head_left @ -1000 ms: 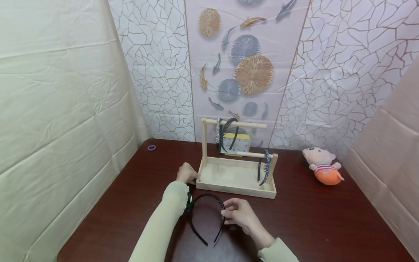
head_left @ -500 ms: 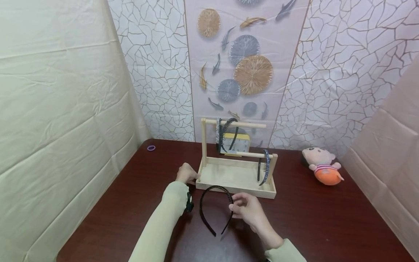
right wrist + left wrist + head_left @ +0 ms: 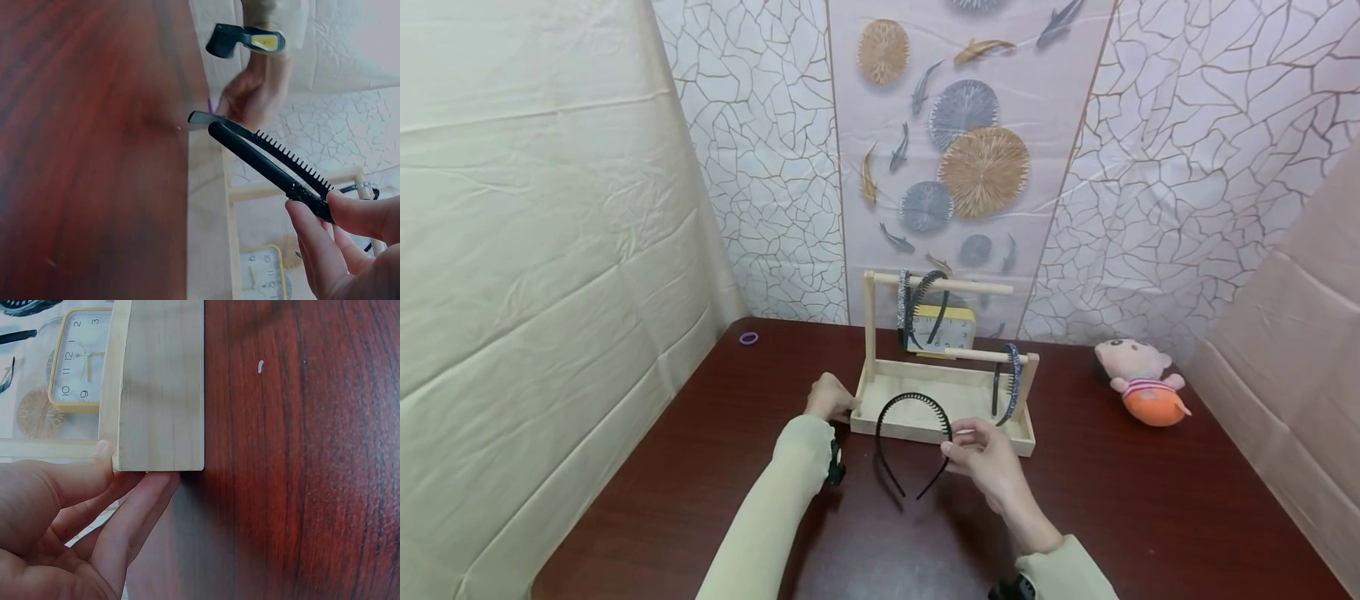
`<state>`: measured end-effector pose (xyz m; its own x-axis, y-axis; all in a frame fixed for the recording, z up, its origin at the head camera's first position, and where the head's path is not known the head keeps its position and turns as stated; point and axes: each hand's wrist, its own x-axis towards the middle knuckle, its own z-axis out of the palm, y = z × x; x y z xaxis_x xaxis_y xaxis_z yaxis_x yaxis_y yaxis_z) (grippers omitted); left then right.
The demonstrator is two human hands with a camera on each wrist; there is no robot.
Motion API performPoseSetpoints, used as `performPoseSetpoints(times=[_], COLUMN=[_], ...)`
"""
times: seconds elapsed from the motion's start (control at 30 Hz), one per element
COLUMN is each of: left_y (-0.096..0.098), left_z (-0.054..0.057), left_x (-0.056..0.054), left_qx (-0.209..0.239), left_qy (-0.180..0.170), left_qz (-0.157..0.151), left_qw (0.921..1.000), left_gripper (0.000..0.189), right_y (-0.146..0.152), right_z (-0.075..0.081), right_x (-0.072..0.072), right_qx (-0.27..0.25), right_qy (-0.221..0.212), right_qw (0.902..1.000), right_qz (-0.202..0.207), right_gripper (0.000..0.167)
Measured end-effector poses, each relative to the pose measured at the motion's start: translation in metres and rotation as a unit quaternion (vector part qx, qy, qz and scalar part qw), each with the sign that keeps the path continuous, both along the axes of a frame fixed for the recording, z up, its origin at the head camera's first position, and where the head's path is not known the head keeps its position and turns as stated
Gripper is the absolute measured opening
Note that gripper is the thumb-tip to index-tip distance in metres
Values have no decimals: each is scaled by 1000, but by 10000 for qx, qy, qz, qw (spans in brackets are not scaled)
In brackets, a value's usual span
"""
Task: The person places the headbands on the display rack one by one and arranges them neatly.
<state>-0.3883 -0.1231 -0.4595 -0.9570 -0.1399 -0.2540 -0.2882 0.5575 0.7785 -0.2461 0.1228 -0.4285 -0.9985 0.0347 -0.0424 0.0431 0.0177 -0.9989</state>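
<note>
My right hand (image 3: 988,467) pinches a black toothed headband (image 3: 914,396) by its right arm, between thumb and fingers. The band stands arch-up with its tips down, in front of a wooden rack (image 3: 865,427) with a tray base. In the right wrist view, the thumb and fingers grip the headband (image 3: 256,164) near a sparkly part. My left hand (image 3: 830,397) holds the tray's left front corner, thumb at the rim and fingers against the side. On the rack's upper bar (image 3: 981,287) hang a silvery headband (image 3: 902,296) and a black toothed one; a blue sparkly headband (image 3: 1014,379) hangs on the lower bar.
A yellow-framed clock (image 3: 962,333) stands behind the rack. To the right lies a plush toy (image 3: 1142,385) with an orange bottom. A small purple ring (image 3: 748,338) lies at the back left of the dark red table (image 3: 700,450). Patterned cloth hangs behind.
The right hand has carried the black headband forward and to the right, from beside the left wrist to the tray's front. The left hand has stayed at the tray corner.
</note>
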Motion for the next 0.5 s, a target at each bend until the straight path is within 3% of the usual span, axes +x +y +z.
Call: performPoseSetpoints(times=[0.5], left_y=[1], left_z=[3], left_x=[1], left_qx=[60], left_qy=[-83], left_qz=[-39], left_qw=[9999], left_gripper=[15], right_y=[9], right_z=[13], right_x=[-27], right_qx=[37], right_qy=[457], right_qw=[9970], right_qz=[-628], right_gripper=[34])
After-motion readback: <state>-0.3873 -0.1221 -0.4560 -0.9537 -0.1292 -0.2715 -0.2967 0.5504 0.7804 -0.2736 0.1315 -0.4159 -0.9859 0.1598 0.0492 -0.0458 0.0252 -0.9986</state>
